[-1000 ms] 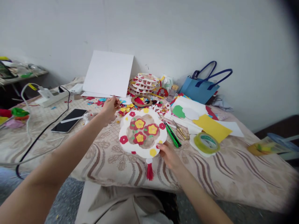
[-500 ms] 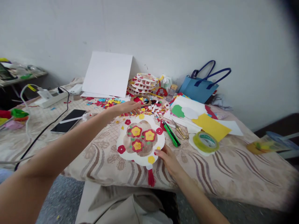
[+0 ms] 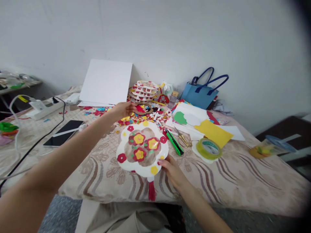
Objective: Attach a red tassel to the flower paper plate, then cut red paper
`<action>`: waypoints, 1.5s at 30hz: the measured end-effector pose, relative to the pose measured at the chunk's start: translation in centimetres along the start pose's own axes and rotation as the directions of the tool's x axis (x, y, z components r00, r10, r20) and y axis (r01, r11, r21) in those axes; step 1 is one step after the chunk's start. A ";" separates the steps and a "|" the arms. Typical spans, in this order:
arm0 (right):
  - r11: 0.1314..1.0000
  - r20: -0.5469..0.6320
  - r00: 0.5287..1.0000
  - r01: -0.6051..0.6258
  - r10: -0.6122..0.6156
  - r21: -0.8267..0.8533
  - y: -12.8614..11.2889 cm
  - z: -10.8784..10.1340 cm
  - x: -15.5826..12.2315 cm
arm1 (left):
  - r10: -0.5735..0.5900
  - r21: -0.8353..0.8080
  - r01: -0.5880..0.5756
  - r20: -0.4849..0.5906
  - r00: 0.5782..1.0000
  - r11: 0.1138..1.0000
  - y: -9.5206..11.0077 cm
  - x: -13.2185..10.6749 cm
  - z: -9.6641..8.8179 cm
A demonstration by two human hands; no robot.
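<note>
My right hand [image 3: 172,168] pinches the lower right edge of a scalloped white paper fan [image 3: 123,137] with a clear-looking middle. Red and yellow paper flowers decorate it, and a red tassel [image 3: 152,191] hangs from its bottom. Beyond the fan's upper left edge, my left hand [image 3: 123,110] hovers open over paper scraps [image 3: 126,120], holding nothing. Just right of its fingertips lies a brown cardboard ring [image 3: 147,112]. A green utility knife [image 3: 174,142] and gold-handled scissors [image 3: 184,141] lie to the fan's right.
A roll of clear yellow tape [image 3: 201,150] and colored paper [image 3: 213,132] lie on the right. Behind stand stacked scalloped frames [image 3: 145,90], a white board [image 3: 107,81] and a blue bag [image 3: 198,95]. Left are a phone [image 3: 62,136] and power strip [image 3: 45,110]; far right, a drink cup [image 3: 269,147].
My left hand has drawn back leftward from above the fan's top edge, toward the scraps. My right hand keeps its hold on the fan. The view has shifted slightly.
</note>
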State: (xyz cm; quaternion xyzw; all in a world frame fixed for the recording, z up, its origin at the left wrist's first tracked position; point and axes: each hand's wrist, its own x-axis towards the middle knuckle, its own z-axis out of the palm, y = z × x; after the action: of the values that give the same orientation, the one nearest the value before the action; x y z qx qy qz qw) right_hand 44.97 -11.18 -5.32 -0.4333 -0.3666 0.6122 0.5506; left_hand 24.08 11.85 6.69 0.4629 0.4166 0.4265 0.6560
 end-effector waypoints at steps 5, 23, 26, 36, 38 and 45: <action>0.988 -0.134 0.991 0.023 -0.003 0.152 -0.5 -0.5 1.3 | 0.089 -0.007 -0.092 -0.216 0.972 0.996 -1.3 -1.6 -4.5; 0.992 0.019 1.000 0.013 -0.015 0.129 -1.2 4.1 5.4 | 0.004 -0.121 -0.015 -0.092 0.996 0.993 -6.9 -7.5 -1.5; 0.991 0.153 0.979 -0.135 0.135 -0.009 -2.7 0.1 4.6 | -0.046 -0.070 0.041 -0.076 0.996 0.997 -6.1 -6.4 -4.0; 0.970 0.031 0.994 -0.091 0.101 -0.226 -7.8 -3.3 7.3 | -0.261 0.207 0.227 0.154 0.953 0.952 -3.7 -5.1 -4.7; 0.945 0.072 0.986 -0.123 0.151 -0.302 -7.5 -2.8 7.2 | -0.310 0.273 0.253 0.188 0.932 0.928 -3.3 -5.4 -3.6; 0.951 0.124 0.962 -0.213 0.244 -0.223 -5.2 -3.2 4.9 | -0.351 0.385 0.234 0.268 0.897 0.893 -4.2 -5.4 -3.0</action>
State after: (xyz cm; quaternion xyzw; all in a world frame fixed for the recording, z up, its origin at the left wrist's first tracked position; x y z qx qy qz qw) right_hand 49.69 -5.72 -2.22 -0.4809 -0.4162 0.6609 0.3984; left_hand 20.44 6.66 2.77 0.5658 0.4340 0.1584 0.6830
